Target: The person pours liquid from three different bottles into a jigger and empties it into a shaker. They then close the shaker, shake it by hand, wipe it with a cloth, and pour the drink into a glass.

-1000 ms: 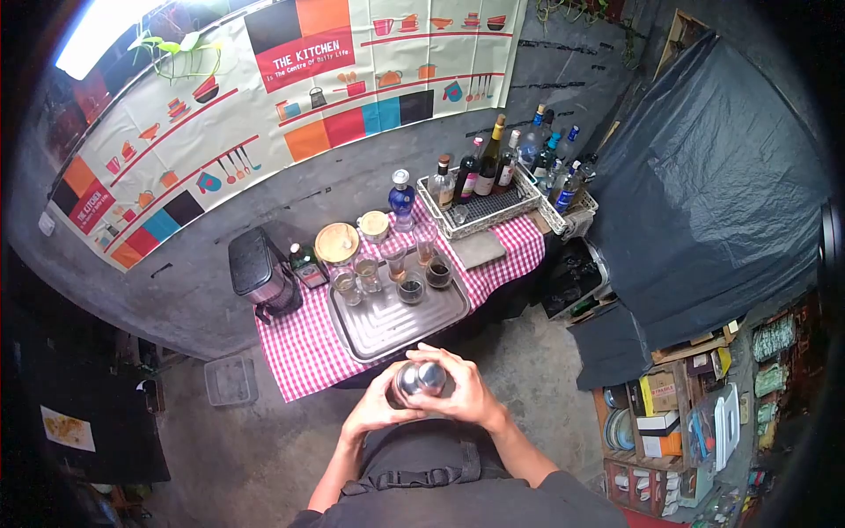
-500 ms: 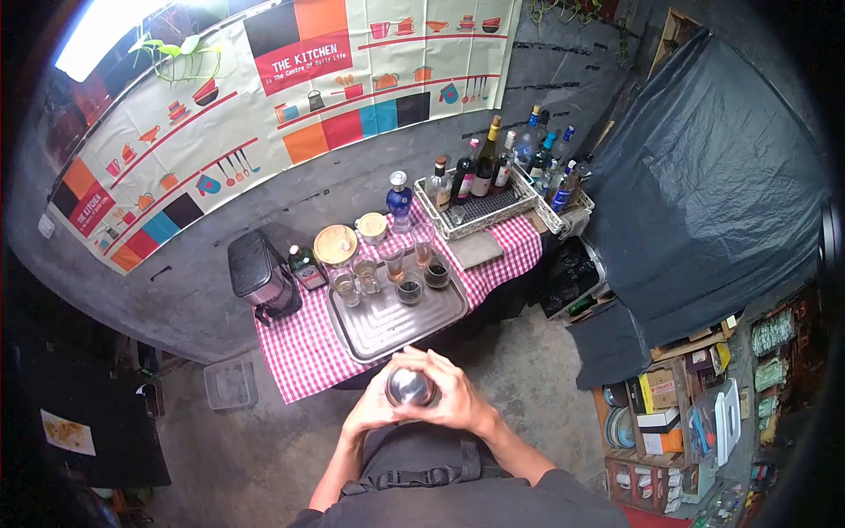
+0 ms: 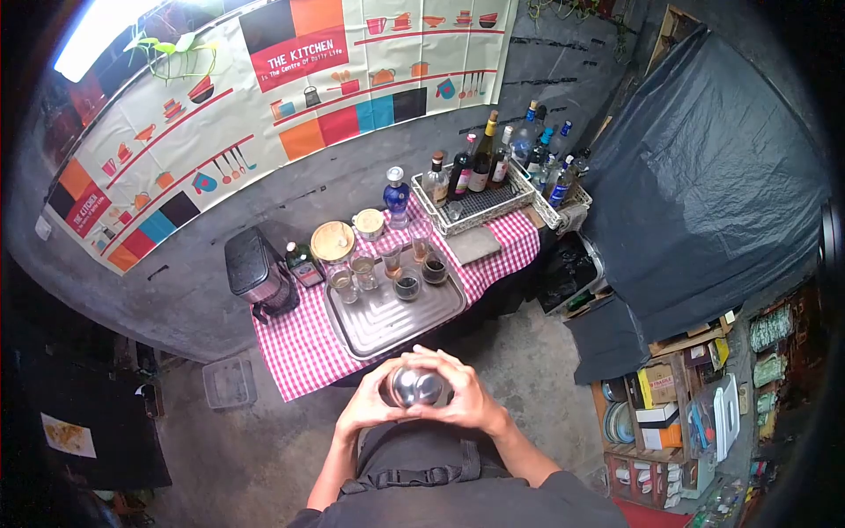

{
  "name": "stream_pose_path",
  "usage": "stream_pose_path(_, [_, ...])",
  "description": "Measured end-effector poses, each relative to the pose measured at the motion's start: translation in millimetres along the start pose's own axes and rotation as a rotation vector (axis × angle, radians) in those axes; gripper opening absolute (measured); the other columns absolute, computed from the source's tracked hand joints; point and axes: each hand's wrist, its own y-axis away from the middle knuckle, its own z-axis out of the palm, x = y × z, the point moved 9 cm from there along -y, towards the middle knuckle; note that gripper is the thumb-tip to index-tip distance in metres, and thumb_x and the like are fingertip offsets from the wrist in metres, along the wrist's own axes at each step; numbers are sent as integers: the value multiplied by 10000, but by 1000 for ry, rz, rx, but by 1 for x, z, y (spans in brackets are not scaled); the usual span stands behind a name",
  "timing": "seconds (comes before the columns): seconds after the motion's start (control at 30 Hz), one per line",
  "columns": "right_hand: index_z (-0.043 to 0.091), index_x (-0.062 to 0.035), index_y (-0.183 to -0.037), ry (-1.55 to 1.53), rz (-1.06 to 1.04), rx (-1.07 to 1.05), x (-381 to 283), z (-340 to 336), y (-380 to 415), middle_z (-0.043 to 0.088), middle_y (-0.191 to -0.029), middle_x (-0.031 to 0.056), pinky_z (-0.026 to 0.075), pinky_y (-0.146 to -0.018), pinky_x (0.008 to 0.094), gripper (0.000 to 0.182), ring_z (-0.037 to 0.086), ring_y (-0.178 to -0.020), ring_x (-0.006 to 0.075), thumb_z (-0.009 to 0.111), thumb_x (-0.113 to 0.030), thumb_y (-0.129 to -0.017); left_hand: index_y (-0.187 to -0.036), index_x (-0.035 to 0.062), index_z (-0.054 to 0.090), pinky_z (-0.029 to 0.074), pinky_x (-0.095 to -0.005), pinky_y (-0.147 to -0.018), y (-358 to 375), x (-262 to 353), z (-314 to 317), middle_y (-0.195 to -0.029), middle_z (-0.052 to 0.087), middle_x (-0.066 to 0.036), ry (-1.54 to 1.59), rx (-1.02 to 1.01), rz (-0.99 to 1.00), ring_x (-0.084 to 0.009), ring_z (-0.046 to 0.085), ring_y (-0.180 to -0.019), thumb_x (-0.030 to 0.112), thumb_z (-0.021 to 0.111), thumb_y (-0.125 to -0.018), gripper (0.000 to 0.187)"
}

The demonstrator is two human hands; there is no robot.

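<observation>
A shiny rounded metal vessel [image 3: 415, 386] is held close in front of my body, near the table's front edge. My left hand [image 3: 371, 403] wraps its left side and my right hand [image 3: 464, 396] wraps its right side, with the fingers curved over the far side. Just beyond lies a metal tray [image 3: 387, 329] on the checked cloth. Several glasses stand along the tray's far part, among them a glass with dark contents [image 3: 407, 285] and another dark one [image 3: 434, 270]. The lower part of the metal vessel is hidden.
Behind the tray are a blue bottle [image 3: 396, 201], round lidded jars [image 3: 333, 241], a dark bottle [image 3: 304, 266] and a black container [image 3: 257, 267]. A wicker basket [image 3: 480, 214] holds several bottles at the back right. A clear bin [image 3: 229, 385] sits on the floor.
The metal vessel has tilted or turned a little and shows more of its rounded surface. My hands have shifted slightly, with a wider gap between them.
</observation>
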Motion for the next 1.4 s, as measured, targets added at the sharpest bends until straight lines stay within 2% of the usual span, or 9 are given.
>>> stream_pose_path(0.13, [611, -3, -1305, -174, 200, 85, 20, 6, -7, 656, -1318, 210, 472, -1083, 442, 682, 613, -1277, 361, 885, -322, -768, -1453, 31, 479, 446, -368, -1091, 1, -16, 16, -1351, 594, -88, -2, -19, -52, -186, 555, -1255, 122, 923, -684, 893])
stream_pose_path(0.23, [604, -28, -1329, -11, -37, -18, -9, 11, -8, 631, -1360, 208, 436, -1122, 460, 683, 591, -1307, 370, 876, -330, -780, -1423, 22, 506, 435, -368, -1106, 3, -14, 7, -1349, 599, -88, 46, -27, -3, -189, 555, -1271, 89, 880, -670, 843])
stream_pose_path(0.33, [606, -38, -1330, 1, -9, -16, 1, 5, 4, 636, -1354, 211, 433, -1126, 466, 685, 580, -1322, 376, 877, -341, -780, -1387, 16, 535, 436, -359, -1110, 6, -9, -6, -1327, 617, -97, -50, 15, 23, -190, 580, -1245, 70, 893, -651, 820])
stream_pose_path(0.47, [616, -19, -1321, -179, 240, 49, 26, 4, -5, 647, -1380, 168, 456, -1124, 458, 690, 579, -1340, 368, 903, -284, -752, -1438, 22, 482, 438, -362, -1104, 6, -18, 13, -1345, 601, -86, 27, 15, -49, -183, 571, -1236, 109, 941, -692, 880])
stream_pose_path(0.6, [600, -20, -1331, -56, -15, -71, -5, 19, -5, 620, -1401, 200, 410, -1162, 487, 701, 530, -1387, 381, 911, -283, -760, -1392, 28, 511, 460, -358, -1072, 10, -17, 5, -1299, 612, -74, 135, -8, 1, -184, 578, -1224, 142, 924, -699, 815])
stream_pose_path(0.8, [607, -8, -1321, -112, 163, 62, 26, 5, -4, 657, -1322, 229, 467, -1100, 449, 680, 620, -1278, 381, 867, -322, -777, -1408, 41, 518, 445, -364, -1080, 12, -19, 8, -1301, 617, -75, 68, 54, -86, -172, 571, -1219, 135, 940, -695, 835])
stream_pose_path(1.0, [593, -16, -1341, -33, -49, -47, -6, 10, -1, 636, -1386, 193, 454, -1130, 450, 702, 568, -1356, 346, 908, -256, -761, -1366, 27, 559, 442, -361, -1093, 7, -8, 1, -1276, 630, -79, 10, 32, -44, -184, 578, -1228, 154, 947, -606, 863])
stream_pose_path(1.2, [591, -14, -1326, -226, 234, 104, 36, -1, 1, 662, -1308, 195, 510, -1039, 429, 650, 631, -1256, 349, 856, -296, -804, -1419, 26, 513, 440, -350, -1092, 2, -24, 13, -1323, 612, -81, -60, 33, -57, -178, 561, -1243, 90, 927, -697, 835])
stream_pose_path(1.4, [593, -31, -1339, -12, -10, -70, 14, -3, 15, 632, -1378, 185, 421, -1148, 482, 699, 561, -1349, 375, 880, -333, -778, -1347, 26, 552, 448, -358, -1089, -7, -9, 23, -1294, 614, -79, 3, -47, 48, -193, 594, -1214, 106, 896, -688, 747])
